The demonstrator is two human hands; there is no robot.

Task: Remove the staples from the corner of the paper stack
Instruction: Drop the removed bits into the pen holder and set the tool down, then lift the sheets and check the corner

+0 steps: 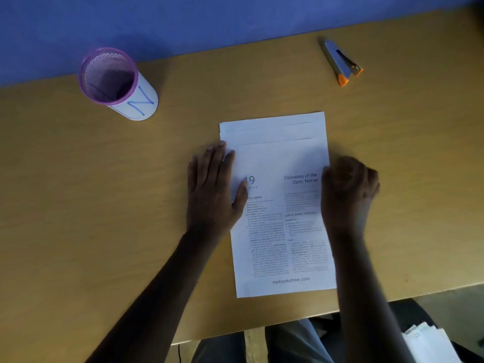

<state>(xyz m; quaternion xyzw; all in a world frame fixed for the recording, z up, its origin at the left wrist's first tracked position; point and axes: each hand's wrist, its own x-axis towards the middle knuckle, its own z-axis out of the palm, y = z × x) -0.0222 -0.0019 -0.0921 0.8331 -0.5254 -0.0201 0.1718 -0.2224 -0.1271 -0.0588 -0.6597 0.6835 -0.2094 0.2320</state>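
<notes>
Left hand [212, 189] lies flat, fingers spread, pressing the left edge of the paper stack [279, 205]. Right hand [348, 189] is curled loosely at the stack's right edge, blurred; cannot tell whether it grips anything. Stack sits near the table's [78, 231] near edge, centre. Staple remover [341, 62] lies far right; mesh cup [115, 82] far left.
</notes>
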